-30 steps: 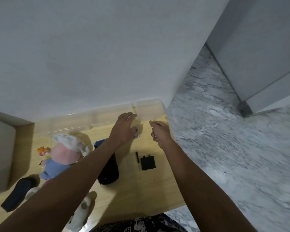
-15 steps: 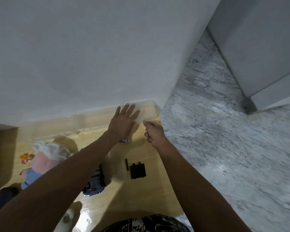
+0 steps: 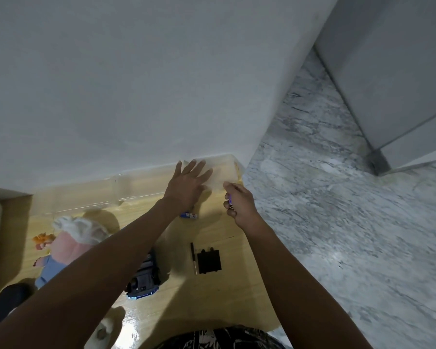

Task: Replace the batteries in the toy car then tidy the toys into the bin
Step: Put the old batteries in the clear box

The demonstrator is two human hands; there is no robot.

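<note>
My left hand (image 3: 186, 186) is spread flat, fingers apart, reaching toward a clear plastic bin (image 3: 126, 187) lying against the wall. My right hand (image 3: 238, 201) is closed around a small purple battery (image 3: 229, 199). Another blue and white battery (image 3: 189, 215) lies on the wooden table just under my left wrist. The dark toy car (image 3: 144, 280) rests upside down beneath my left forearm, partly hidden. Its black battery cover (image 3: 209, 261) and a thin screwdriver (image 3: 193, 258) lie side by side near my right forearm.
A pink and blue plush doll (image 3: 66, 245) lies at the left of the wooden table (image 3: 212, 293). A black object (image 3: 5, 303) and a white plush toy (image 3: 103, 331) sit at the lower left. Marble floor (image 3: 337, 235) drops off to the right.
My left hand has reached farther forward and spread its fingers at the clear bin. My right hand has stayed closed on the battery. The view has tilted up.
</note>
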